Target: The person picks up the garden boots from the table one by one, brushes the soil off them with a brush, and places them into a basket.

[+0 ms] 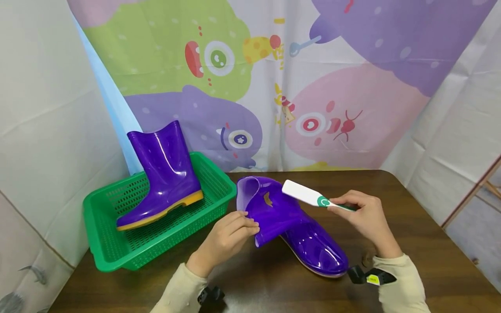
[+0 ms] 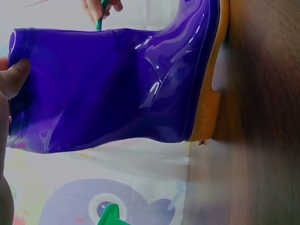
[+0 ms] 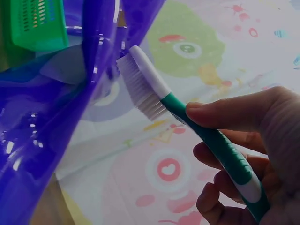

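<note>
A glossy purple rain boot [image 1: 318, 245] with a yellow sole stands on the table, its toe pointing toward the front right. My left hand [image 1: 228, 237] pinches the top rim of its shaft; the thumb [image 2: 18, 77] lies on the outside in the left wrist view. A brownish patch [image 1: 268, 199] marks the shaft. In my right hand [image 1: 365, 217] is a brush [image 1: 303, 192] with a white head and a green-and-white handle, gripped by the handle. Its white bristles [image 3: 140, 91] face the boot's shaft in the right wrist view, close beside it.
To the left, a green plastic basket [image 1: 231, 191] holds a second purple boot [image 1: 164, 163], tilted, with a yellow sole. The dark wooden table [image 1: 411, 243] carries everything. Behind it hangs a cartoon-print curtain [image 1: 270, 130].
</note>
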A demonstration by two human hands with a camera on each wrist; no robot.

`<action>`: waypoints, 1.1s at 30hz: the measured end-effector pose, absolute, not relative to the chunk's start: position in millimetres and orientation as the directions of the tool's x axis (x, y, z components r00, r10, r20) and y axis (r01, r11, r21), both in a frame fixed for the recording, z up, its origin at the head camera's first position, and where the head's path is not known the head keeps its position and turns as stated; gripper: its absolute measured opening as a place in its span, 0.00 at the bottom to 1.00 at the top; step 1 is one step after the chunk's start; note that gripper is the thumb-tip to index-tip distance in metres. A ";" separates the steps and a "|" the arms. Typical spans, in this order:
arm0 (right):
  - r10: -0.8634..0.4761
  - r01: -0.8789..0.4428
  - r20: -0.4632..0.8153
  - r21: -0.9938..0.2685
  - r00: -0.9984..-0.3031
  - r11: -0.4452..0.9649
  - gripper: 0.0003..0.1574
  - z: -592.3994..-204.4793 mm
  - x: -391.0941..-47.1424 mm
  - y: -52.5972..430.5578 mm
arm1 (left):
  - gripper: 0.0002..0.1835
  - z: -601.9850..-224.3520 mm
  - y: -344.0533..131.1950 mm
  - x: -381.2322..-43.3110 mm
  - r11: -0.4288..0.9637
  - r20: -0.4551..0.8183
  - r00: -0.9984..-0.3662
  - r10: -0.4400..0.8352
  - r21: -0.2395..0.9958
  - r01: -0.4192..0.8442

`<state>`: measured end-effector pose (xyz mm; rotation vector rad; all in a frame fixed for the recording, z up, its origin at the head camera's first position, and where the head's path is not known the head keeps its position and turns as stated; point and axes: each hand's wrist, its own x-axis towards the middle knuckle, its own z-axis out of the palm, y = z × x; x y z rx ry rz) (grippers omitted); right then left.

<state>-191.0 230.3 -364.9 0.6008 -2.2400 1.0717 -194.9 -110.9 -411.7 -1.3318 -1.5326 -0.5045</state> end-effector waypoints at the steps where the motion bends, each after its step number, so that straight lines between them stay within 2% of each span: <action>1: -0.133 -0.607 0.666 -0.555 -0.734 0.569 0.13 -363.5 -189.7 231.2 | 0.12 -411.7 -110.8 -194.9 0.305 0.865 0.110 0.489 -0.288 0.908; 7: -0.110 -0.654 0.679 -0.630 -0.725 0.419 0.15 -360.3 -183.9 231.0 | 0.12 -410.9 -109.6 -194.5 0.299 0.867 0.121 0.483 -0.294 0.908; 12: -0.216 -0.732 0.701 -0.629 -0.680 0.262 0.17 -361.1 -181.8 216.5 | 0.11 -410.0 -108.7 -194.6 0.295 0.868 0.135 0.478 -0.304 0.906; 15: -0.278 -0.757 0.704 -0.613 -0.653 0.225 0.18 -363.1 -181.6 204.7 | 0.11 -409.1 -108.1 -194.5 0.292 0.868 0.147 0.474 -0.312 0.904; 23: -0.348 -0.754 0.669 -0.583 -0.657 0.303 0.16 -370.3 -181.2 189.4 | 0.10 -407.7 -107.3 -192.6 0.281 0.861 0.165 0.482 -0.330 0.901; 33: -0.314 -0.737 0.673 -0.551 -0.670 0.392 0.14 -372.5 -183.3 191.1 | 0.13 -409.2 -107.0 -191.5 0.295 0.861 0.141 0.488 -0.315 0.902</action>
